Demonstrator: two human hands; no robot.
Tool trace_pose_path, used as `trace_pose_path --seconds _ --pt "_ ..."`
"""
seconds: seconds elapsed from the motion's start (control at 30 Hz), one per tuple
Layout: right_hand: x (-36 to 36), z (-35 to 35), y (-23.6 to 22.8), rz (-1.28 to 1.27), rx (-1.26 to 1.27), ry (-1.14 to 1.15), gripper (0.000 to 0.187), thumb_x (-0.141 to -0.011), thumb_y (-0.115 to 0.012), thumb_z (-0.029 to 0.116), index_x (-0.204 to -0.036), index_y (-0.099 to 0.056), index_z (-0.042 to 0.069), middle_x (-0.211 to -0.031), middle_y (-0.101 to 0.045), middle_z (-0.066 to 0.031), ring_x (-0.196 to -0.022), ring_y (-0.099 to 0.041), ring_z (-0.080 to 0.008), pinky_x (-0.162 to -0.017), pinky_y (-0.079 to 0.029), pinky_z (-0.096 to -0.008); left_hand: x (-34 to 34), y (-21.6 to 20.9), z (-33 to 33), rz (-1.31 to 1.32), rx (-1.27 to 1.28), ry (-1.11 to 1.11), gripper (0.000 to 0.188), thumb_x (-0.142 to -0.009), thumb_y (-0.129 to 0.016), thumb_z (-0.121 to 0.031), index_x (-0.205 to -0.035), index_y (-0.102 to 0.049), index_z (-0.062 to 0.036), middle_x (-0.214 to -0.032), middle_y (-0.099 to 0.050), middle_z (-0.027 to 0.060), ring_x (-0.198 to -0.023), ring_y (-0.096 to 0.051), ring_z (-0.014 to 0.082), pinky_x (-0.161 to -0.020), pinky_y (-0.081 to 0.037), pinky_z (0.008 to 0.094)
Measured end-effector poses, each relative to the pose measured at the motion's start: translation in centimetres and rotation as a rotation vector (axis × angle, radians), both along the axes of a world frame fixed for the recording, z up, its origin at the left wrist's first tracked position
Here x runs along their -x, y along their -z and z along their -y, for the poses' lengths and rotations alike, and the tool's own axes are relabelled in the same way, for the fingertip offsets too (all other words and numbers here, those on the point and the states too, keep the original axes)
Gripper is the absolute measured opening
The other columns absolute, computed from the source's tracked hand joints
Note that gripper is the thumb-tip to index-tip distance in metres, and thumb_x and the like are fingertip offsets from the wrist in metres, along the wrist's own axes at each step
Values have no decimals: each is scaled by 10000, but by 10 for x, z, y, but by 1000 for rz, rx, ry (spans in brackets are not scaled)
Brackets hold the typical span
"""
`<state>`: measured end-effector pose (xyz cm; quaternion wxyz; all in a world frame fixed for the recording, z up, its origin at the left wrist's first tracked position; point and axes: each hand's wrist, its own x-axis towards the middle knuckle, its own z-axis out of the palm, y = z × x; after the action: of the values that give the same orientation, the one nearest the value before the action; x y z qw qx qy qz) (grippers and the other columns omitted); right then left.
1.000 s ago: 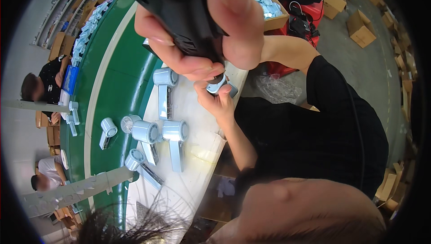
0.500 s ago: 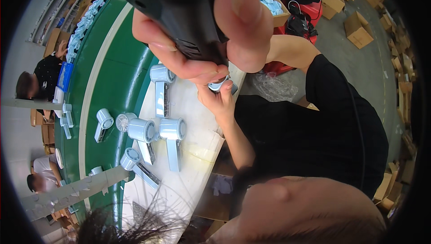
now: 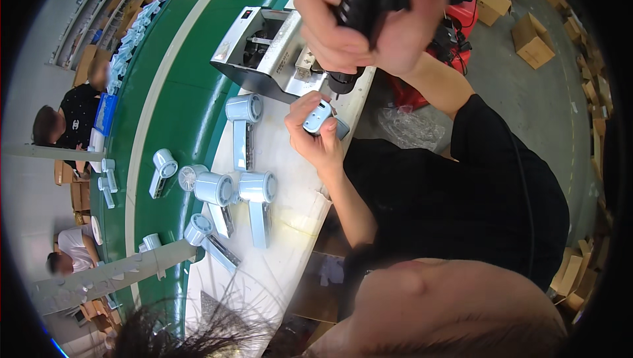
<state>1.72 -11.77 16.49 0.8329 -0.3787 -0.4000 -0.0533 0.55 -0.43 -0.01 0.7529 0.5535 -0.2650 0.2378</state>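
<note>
My right hand [image 3: 403, 51] is wrapped round a black electric screwdriver [image 3: 362, 2], its tip pointing down near the workbench edge. Below it, my left hand [image 3: 316, 147] grips a light-blue handheld fan [image 3: 316, 118] with one end turned up, where small holes show. The screwdriver tip looks apart from that end; the rest of the fan is mostly hidden by my fingers. Beside my right hand stands a silver and black screw feeder [image 3: 281, 55]. More light-blue fans lie on the white bench, among them one fan [image 3: 244, 137] close to my left hand.
A green conveyor belt [image 3: 191, 104] runs along the bench, with a fan [image 3: 162, 172] lying on it. Two people [image 3: 76, 117] sit across the belt beside a blue bin [image 3: 105, 114]. A grey metal bar [image 3: 119, 272] crosses the lower left. Cardboard boxes [image 3: 533, 41] stand on the floor.
My right hand and the screwdriver have drawn back up and right, off the fan. The fan's upturned end and the screw feeder are now uncovered. My left hand stays nearly in place.
</note>
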Motion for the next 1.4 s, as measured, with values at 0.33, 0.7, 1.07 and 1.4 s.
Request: trace_pose_path --seconds 0.33,0.7,1.07,1.4 --pt "-22 35 133 -126 213 388 423 -931 -536 431 -982 -502 13 -626 -514 -25 -443 -425 -51 -408 -354 -204 37 -49 -43 85 -136 -192 540 -873 -595 -511 -1026 -523 2 -797 -615 181 -626 -587 227 -545 -459 284" --pt "-27 22 154 -182 232 534 618 -831 -604 601 -985 -497 12 -621 -493 -16 -465 -410 -40 -428 -328 -194 -82 -151 -132 52 -1086 -574 204 -896 -651 -204 -1005 -588 -44 -750 -619 86 -618 -568 174 -579 -443 272" --pt "-17 16 144 -141 383 782 400 -779 -715 320 -990 -605 -1 -671 -565 0 -591 -477 -88 -555 -405 -248 -254 -80 -186 60 -1291 -362 458 -935 -554 -250 -1319 -444 -27 -1288 -482 241 -1181 -494 356 -999 -389 407" --pt "-22 25 141 -262 405 791 419 -801 -681 414 -862 -543 24 -668 -474 26 -593 -412 -58 -523 -330 -233 -226 7 -337 -502 -1940 -553 617 -715 -687 -89 -1298 -484 -87 -1279 -535 200 -1220 -477 359 -992 -406 436"
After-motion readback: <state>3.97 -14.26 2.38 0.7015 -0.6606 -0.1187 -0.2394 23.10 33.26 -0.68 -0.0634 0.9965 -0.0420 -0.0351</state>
